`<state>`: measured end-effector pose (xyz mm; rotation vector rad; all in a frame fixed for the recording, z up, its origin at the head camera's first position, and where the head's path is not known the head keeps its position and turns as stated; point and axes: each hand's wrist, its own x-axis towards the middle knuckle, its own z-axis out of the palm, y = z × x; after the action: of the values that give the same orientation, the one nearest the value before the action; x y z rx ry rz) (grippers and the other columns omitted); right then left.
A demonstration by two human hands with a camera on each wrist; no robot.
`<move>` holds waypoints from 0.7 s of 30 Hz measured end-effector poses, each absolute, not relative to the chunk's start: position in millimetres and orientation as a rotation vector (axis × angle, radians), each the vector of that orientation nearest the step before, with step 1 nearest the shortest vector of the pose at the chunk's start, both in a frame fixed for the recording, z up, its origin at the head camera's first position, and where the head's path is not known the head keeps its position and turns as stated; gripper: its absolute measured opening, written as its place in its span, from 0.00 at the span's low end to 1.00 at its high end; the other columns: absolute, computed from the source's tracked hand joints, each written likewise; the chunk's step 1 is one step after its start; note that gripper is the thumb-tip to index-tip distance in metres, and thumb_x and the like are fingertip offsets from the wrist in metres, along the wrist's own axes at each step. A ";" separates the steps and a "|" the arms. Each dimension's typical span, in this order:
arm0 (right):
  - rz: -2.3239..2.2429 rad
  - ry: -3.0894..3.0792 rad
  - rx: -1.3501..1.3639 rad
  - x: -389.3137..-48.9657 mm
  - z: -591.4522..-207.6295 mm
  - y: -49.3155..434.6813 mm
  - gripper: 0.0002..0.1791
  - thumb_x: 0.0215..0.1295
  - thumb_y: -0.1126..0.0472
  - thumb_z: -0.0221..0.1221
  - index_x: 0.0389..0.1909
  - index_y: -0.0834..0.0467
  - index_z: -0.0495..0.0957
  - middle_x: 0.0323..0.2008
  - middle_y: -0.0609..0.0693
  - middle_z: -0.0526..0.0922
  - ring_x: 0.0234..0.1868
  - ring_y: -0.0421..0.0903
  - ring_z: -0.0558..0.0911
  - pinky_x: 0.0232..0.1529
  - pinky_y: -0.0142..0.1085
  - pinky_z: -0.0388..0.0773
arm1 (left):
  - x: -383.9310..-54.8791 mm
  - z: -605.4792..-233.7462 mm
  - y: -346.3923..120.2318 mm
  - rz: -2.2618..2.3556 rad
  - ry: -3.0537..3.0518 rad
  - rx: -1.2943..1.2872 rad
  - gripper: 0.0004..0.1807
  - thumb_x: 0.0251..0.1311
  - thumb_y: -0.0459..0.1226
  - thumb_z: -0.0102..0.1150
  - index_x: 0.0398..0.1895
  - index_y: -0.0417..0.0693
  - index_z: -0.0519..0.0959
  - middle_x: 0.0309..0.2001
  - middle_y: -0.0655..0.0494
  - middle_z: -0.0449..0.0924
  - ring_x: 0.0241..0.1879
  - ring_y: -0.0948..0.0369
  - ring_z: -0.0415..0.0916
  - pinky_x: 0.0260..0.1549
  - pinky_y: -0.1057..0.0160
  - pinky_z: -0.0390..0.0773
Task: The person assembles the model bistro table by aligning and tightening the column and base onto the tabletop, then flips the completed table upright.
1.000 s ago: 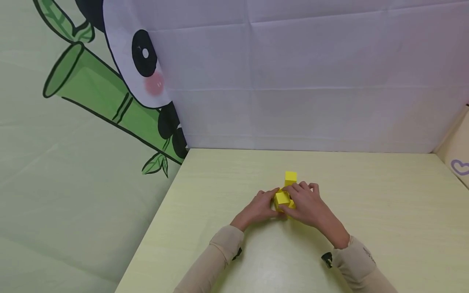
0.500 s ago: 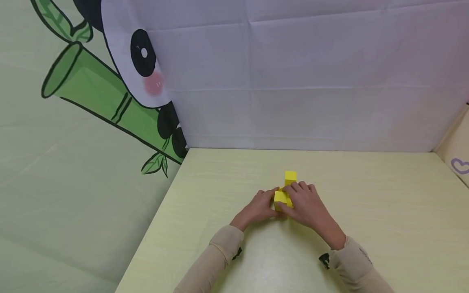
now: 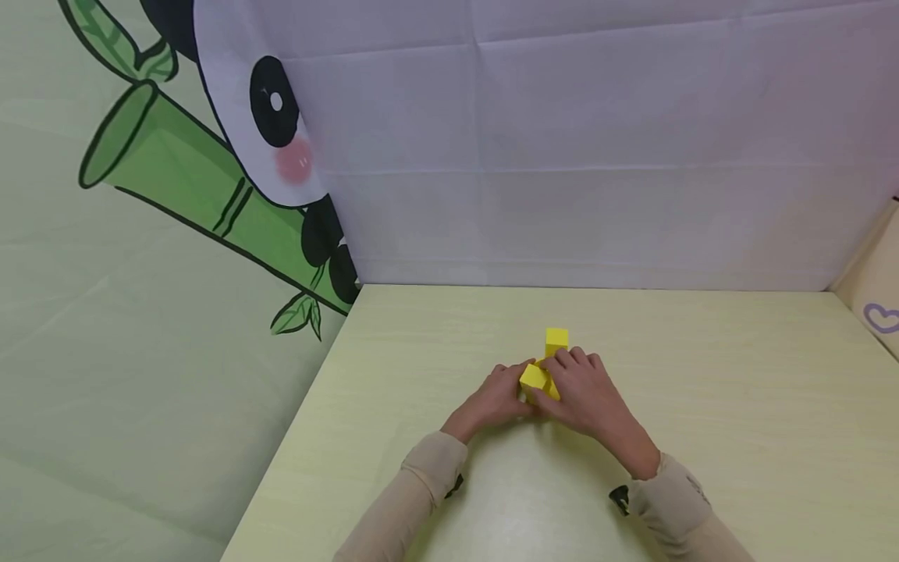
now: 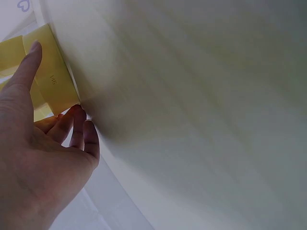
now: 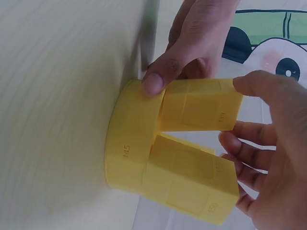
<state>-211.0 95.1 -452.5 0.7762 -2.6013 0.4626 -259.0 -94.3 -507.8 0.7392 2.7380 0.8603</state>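
Note:
Both hands are on a group of yellow plastic blocks with small raised numbers. My left hand (image 3: 495,398) grips the curved base piece (image 5: 128,139) near the table, thumb on one side and fingers on the other, as the left wrist view shows. My right hand (image 3: 588,398) pinches the top of an upright rectangular block (image 5: 201,106) between thumb and fingertips. That block (image 3: 534,378) stands turned slightly askew in the head view, its lower end at the base. Beside it rises a second upright block (image 5: 192,179) on the base; the taller yellow part (image 3: 557,340) shows beyond the right hand.
The pale wooden table (image 3: 393,367) stretches around the hands. A whitish cloth backdrop (image 3: 597,156) rises at its far edge, and a green cloth with a bamboo drawing (image 3: 190,164) hangs on the left. A panel with a purple heart (image 3: 883,318) stands at the right.
My right hand has moved slightly left, and the block it pinches has shifted left and turned. My left hand and the base have stayed in place.

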 end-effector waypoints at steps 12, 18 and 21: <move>0.517 -2.590 0.874 -214.0 -452.8 93.5 0.24 0.65 0.53 0.65 0.57 0.63 0.81 0.45 0.57 0.79 0.48 0.58 0.76 0.44 0.53 0.72 | -258.9 -508.6 -97.0 0.901 2.722 0.770 0.41 0.61 0.47 0.75 0.76 0.52 0.70 0.63 0.61 0.78 0.50 0.59 0.67 0.50 0.63 0.69; 0.491 -2.574 0.909 -215.4 -452.0 93.4 0.19 0.65 0.56 0.66 0.52 0.63 0.81 0.42 0.56 0.79 0.48 0.58 0.77 0.43 0.51 0.71 | -259.6 -508.9 -97.0 0.912 2.722 0.778 0.37 0.59 0.48 0.76 0.71 0.51 0.74 0.60 0.62 0.80 0.50 0.58 0.68 0.49 0.63 0.70; 0.464 -2.588 0.891 -215.3 -450.7 93.5 0.22 0.65 0.53 0.68 0.52 0.64 0.81 0.43 0.56 0.80 0.49 0.59 0.77 0.44 0.53 0.71 | -259.6 -508.8 -96.7 0.910 2.726 0.781 0.36 0.59 0.47 0.76 0.70 0.51 0.75 0.58 0.62 0.81 0.50 0.58 0.68 0.49 0.63 0.70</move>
<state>-215.3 93.5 -450.7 0.8907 -2.5880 0.4645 -259.6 -96.7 -508.8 0.7813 2.7257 0.9099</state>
